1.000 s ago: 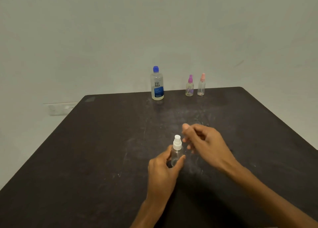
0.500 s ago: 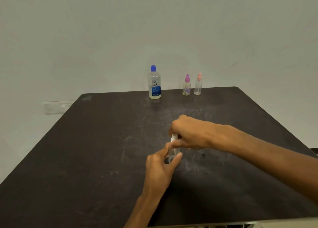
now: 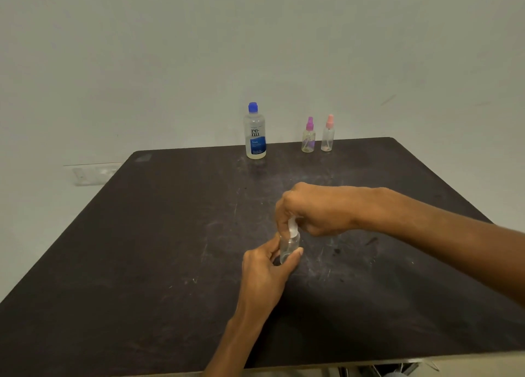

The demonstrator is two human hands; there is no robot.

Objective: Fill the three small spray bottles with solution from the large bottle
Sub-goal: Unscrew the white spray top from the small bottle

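A small clear spray bottle (image 3: 288, 246) with a white spray top (image 3: 292, 228) stands in the middle of the dark table (image 3: 142, 248). My left hand (image 3: 264, 274) grips its body from the near side. My right hand (image 3: 315, 209) comes from above and closes on the white top, hiding most of it. At the far edge stands the large clear bottle (image 3: 255, 133) with a blue cap and blue label. To its right are two small spray bottles, one with a purple top (image 3: 308, 136) and one with a pink top (image 3: 327, 134).
The table backs onto a pale wall. A white wall socket plate (image 3: 91, 173) sits low on the wall at left. The table's near edge runs along the bottom of the view, with some dark clutter (image 3: 383, 369) below it at the right.
A second ago my right hand hovered open beside the white top; it has since come down over the top and closed on it. My left hand has kept hold of the bottle body.
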